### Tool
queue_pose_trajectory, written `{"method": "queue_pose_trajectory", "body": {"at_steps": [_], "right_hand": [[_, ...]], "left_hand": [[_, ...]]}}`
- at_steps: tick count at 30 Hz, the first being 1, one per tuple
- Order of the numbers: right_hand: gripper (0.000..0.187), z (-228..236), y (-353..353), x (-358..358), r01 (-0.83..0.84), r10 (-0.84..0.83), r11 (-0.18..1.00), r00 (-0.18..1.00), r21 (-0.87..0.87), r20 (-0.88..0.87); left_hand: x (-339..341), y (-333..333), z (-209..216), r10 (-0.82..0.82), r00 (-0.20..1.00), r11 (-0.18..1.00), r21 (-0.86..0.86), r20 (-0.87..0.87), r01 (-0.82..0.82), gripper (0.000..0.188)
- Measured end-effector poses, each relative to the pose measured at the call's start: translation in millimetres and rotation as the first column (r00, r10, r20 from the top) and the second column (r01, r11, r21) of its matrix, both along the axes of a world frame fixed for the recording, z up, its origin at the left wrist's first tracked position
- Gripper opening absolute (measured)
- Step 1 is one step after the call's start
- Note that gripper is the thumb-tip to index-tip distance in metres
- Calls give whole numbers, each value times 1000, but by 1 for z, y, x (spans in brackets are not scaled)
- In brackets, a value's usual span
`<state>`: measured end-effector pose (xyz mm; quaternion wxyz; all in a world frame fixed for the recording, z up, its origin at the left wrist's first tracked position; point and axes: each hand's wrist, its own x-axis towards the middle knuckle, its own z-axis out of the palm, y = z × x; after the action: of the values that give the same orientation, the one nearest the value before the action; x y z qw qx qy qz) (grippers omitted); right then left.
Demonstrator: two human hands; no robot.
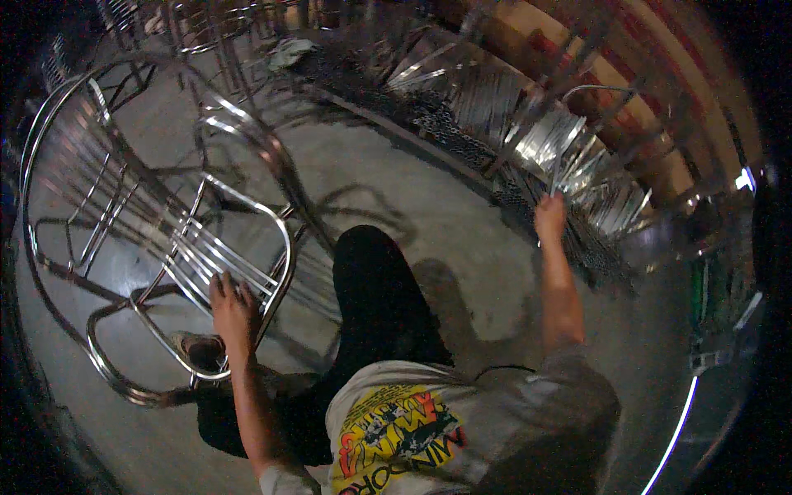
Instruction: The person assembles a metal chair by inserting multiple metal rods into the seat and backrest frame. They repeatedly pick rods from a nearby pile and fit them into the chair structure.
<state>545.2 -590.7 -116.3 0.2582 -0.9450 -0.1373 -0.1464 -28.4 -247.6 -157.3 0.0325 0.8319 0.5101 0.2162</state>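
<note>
A shiny tubular metal chair frame (pixel 286 239) with curved rails and slim parallel bars stands tilted at my left. My left hand (pixel 234 313) is on the lower end of those bars, fingers curled over them; the fingertips are partly lost among the metal. Stretched far out to the right, my right hand (pixel 550 219) is closed at the near edge of a heap of thin metal strips (pixel 549 144). A slim bright strip (pixel 556 172) seems to run out of its fingers, though blur makes its full length hard to follow.
Dark chain-like metal pieces (pixel 445 130) lie along a long low bar (pixel 388 128) on the far floor. More tubular frames (pixel 206 37) stand at the back left. Brown and red panels (pixel 652 49) rise behind the strips. My bent knee (pixel 367 256) lies between both hands.
</note>
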Motion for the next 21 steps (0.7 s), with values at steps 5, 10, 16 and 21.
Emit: {"method": "queue_pose_trajectory", "body": {"at_steps": [5,10,16,21], "right_hand": [[48,44,15,-63,-152,99,961,969,230,226],[53,22,59,-114,-423,394,894,899,147,190],[45,-61,94,-180,-715,688,692,694,-98,-211],[45,-128,86,-189,-835,636,504,532,-220,-560]], "left_hand": [[0,-2,-4,91,996,991,-102,3,-91,48],[4,-4,0,12,987,998,57,162,-21,42],[5,-4,2,45,993,998,30,107,-48,42],[8,-5,4,63,996,998,23,62,-65,44]]}}
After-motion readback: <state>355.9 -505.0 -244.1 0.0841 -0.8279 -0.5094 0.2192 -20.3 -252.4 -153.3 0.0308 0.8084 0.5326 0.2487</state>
